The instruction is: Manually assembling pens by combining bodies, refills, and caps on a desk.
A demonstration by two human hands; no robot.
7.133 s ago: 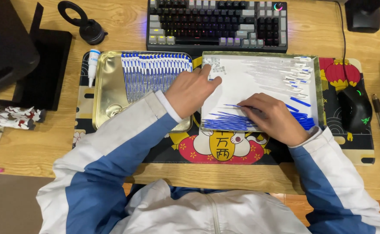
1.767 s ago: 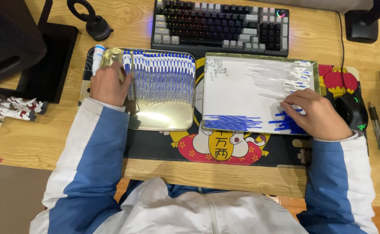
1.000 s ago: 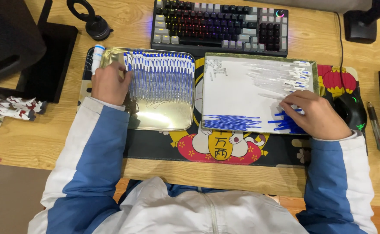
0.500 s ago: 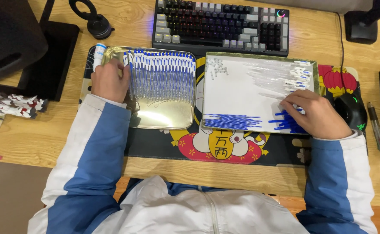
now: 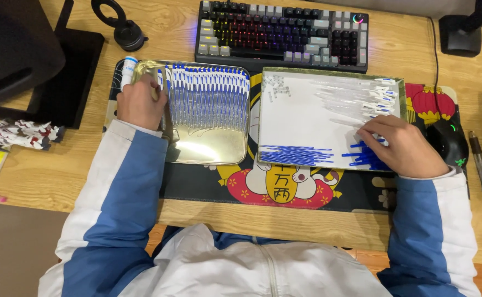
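Note:
A gold metal tray [image 5: 208, 151] lies on the left of the desk mat and holds a row of several white-and-blue pens [image 5: 208, 96]. My left hand [image 5: 139, 102] sits at the left end of that row, fingers curled on the leftmost pen. To the right is a white-lined tray [image 5: 301, 118] with clear barrels [image 5: 342, 96], small caps [image 5: 276, 85] and a heap of blue refills [image 5: 296, 155]. My right hand [image 5: 403, 146] rests on the tray's lower right corner. Its fingertips are down among more blue refills [image 5: 364, 159], and its grip is hidden.
A backlit keyboard [image 5: 282, 33] lies behind the trays and a black mouse [image 5: 447, 140] is just right of my right hand. A white tube [image 5: 128, 71] stands by the gold tray. Pens [image 5: 480, 162] lie at the far right, and papers [image 5: 18, 135] at the left.
Since the oldest frame my left hand went from the white tray to the gold tray's left end. My right hand slid to the lower right corner. Both are nearly still over the last second.

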